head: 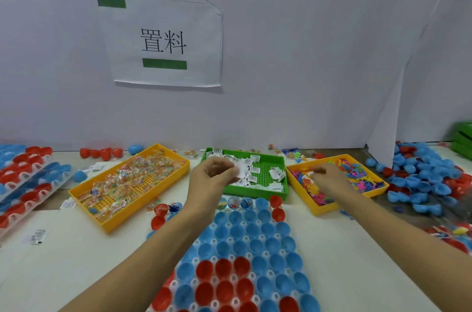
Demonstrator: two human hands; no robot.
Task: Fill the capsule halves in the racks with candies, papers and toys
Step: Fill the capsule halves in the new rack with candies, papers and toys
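- Head view: best to gather one paper and one toy per reach, then drop both into the nearest unfilled capsule halves point(251, 231) of the rack on the counter point(76, 260).
- Left grip point(214, 176): fingers curled, pinching folded papers point(240, 170) over the green tray point(278, 193).
- Right grip point(329, 180): down in the yellow tray point(319, 209), fingertips among the toys point(357, 179); cannot tell whether anything is caught.
- Candies point(135, 176) untouched, left tray.

- You've got 2 yellow trays: candies point(132, 184), toys point(339, 181).
- 1 green tray point(282, 193) w/ papers.
- 1 rack point(237, 255) in front of you, approx 2 more racks point(28, 181) far left.
- 1 wall sign point(166, 41).
- Loose halves point(421, 184) at right: too many to count.
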